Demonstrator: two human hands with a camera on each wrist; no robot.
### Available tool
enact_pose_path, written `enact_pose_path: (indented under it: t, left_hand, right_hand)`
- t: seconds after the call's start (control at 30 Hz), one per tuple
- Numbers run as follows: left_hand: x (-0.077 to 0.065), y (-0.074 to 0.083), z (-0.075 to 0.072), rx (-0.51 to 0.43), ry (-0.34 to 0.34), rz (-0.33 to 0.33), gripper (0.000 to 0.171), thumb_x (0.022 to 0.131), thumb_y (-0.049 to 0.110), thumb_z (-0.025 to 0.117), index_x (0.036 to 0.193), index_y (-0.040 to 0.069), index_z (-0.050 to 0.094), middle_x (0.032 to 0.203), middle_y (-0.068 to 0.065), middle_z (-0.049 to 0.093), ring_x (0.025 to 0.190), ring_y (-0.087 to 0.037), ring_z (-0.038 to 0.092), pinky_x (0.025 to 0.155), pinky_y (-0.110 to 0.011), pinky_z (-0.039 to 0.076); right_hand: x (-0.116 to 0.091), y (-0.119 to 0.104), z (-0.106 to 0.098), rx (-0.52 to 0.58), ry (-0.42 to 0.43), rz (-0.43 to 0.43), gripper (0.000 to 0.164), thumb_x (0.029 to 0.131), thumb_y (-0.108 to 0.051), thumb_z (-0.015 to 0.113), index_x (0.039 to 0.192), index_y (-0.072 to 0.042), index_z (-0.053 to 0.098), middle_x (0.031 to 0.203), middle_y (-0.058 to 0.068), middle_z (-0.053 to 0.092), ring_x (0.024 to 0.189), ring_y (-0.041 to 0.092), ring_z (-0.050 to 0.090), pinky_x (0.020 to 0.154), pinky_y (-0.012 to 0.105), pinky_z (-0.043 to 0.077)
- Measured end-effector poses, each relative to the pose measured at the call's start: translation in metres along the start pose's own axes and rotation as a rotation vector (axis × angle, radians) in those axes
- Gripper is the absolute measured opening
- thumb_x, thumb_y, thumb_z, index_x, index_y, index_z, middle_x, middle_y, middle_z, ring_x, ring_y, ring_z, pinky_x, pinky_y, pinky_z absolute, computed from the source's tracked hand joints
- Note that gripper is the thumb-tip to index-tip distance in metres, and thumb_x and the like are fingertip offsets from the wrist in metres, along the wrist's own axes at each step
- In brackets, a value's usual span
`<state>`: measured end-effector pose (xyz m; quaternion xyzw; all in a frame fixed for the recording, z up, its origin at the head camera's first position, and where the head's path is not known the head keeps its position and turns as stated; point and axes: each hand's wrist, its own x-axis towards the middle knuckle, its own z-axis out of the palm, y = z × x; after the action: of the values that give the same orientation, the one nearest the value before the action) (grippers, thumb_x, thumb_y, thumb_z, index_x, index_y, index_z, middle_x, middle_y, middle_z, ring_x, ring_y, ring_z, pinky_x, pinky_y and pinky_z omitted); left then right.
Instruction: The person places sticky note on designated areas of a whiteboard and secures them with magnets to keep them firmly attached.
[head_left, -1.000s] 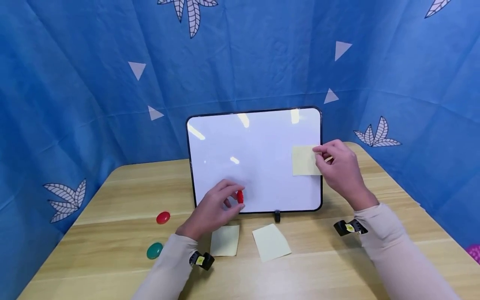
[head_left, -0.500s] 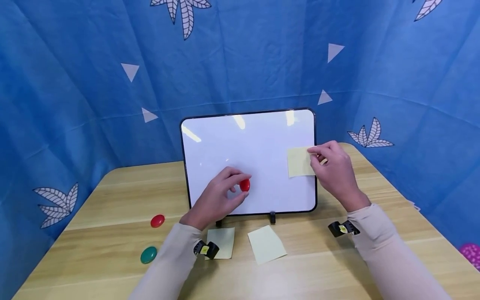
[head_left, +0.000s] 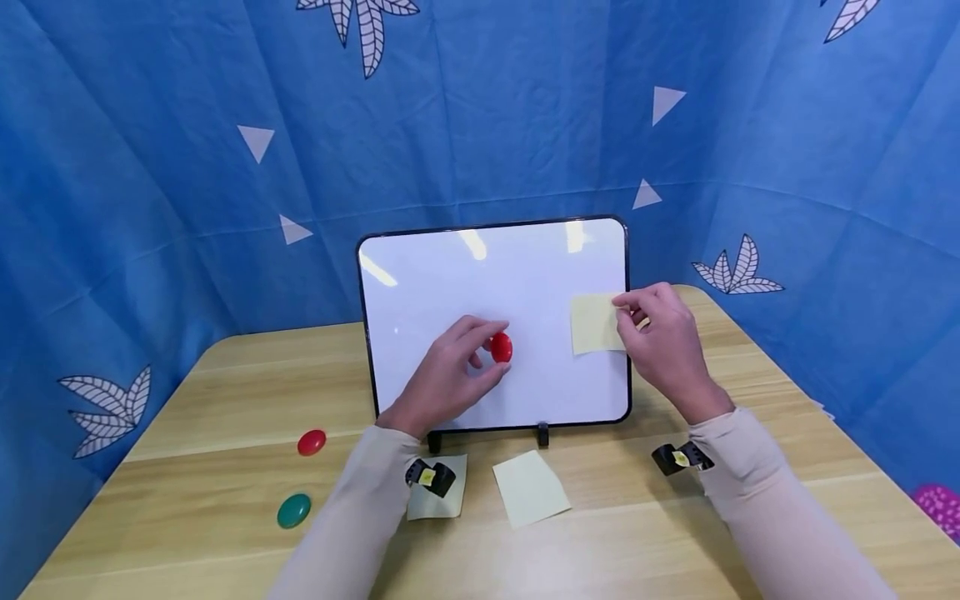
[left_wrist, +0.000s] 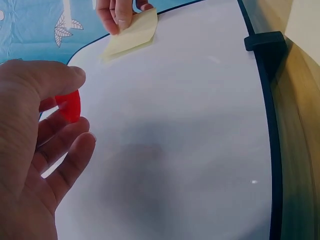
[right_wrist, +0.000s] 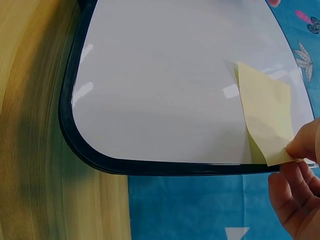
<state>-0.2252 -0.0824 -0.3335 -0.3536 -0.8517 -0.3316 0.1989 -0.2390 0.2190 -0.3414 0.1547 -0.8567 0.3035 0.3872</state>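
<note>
My left hand [head_left: 453, 375] pinches a round red magnet [head_left: 501, 347] between thumb and fingers, in front of the middle of a whiteboard [head_left: 427, 275]. The left wrist view shows the red magnet [left_wrist: 71, 106] edge-on, with the other fingers spread below it. At the board's right side, my right hand [head_left: 663, 346] pinches a yellow sticky note [head_left: 594, 323] by its outer edge. In the right wrist view, thumb and fingertips grip a corner of the note [right_wrist: 265, 110], which lies over the board's face, its sides curling away slightly.
Two more sticky notes lie on the wooden table before the board, one partly behind the left wrist [head_left: 438, 505], the other [head_left: 531, 489] right of it. A red magnet [head_left: 311, 442] and a green magnet [head_left: 293, 510] lie at left. Small black feet [head_left: 543, 435] support the board.
My left hand has risen and moved right across the board with the red magnet, whose round face has turned into view. The right hand keeps the note in nearly the same place.
</note>
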Motion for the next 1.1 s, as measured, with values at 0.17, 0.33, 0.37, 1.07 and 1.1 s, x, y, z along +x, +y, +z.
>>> enact_pose_path:
  t: [0.17,0.33,0.37,1.07,1.1]
  left_hand:
    - [0.006,0.001,0.005,-0.011,0.011,0.005,0.056,0.081,0.012,0.085,0.133,0.009,0.063,0.123,0.000,0.058,0.099,-0.012,0.059,0.075,-0.021,0.055]
    - [0.012,0.002,0.009,-0.021,0.029,0.040,0.052,0.081,0.011,0.084,0.130,0.010,0.066,0.123,0.001,0.058,0.101,-0.012,0.057,0.074,-0.023,0.055]
    - [0.013,0.002,0.009,-0.023,0.034,0.048,0.052,0.081,0.010,0.084,0.130,0.010,0.066,0.122,0.000,0.058,0.100,-0.012,0.057,0.073,-0.023,0.055]
    - [0.034,0.015,0.025,0.149,0.115,0.043,0.053,0.081,0.020,0.086,0.129,0.011,0.067,0.118,-0.002,0.063,0.095,-0.012,0.064,0.075,-0.021,0.054]
    - [0.035,0.016,0.027,0.159,0.124,0.035,0.053,0.081,0.021,0.086,0.129,0.011,0.067,0.118,-0.002,0.063,0.094,-0.012,0.064,0.076,-0.021,0.054]
  right_hand:
    - [-0.001,0.000,0.001,-0.004,0.011,0.000,0.015,0.092,0.000,0.063,0.104,0.002,0.072,0.094,0.012,0.056,0.082,0.022,0.057,0.064,0.030,0.048]
    - [-0.002,0.001,0.000,-0.003,0.032,-0.012,0.015,0.091,0.000,0.064,0.104,0.002,0.072,0.094,0.012,0.057,0.081,0.022,0.058,0.064,0.025,0.047]
    - [-0.002,0.001,0.000,0.000,0.034,-0.015,0.015,0.091,0.000,0.063,0.104,0.002,0.072,0.094,0.013,0.057,0.081,0.022,0.058,0.064,0.024,0.046]
    - [-0.002,0.003,0.005,-0.005,0.092,-0.066,0.014,0.089,0.001,0.065,0.102,0.003,0.070,0.091,0.013,0.057,0.076,0.022,0.059,0.060,0.028,0.046]
    - [-0.002,0.003,0.004,-0.007,0.089,-0.063,0.014,0.089,0.001,0.065,0.102,0.003,0.070,0.091,0.013,0.057,0.077,0.022,0.059,0.060,0.029,0.046]
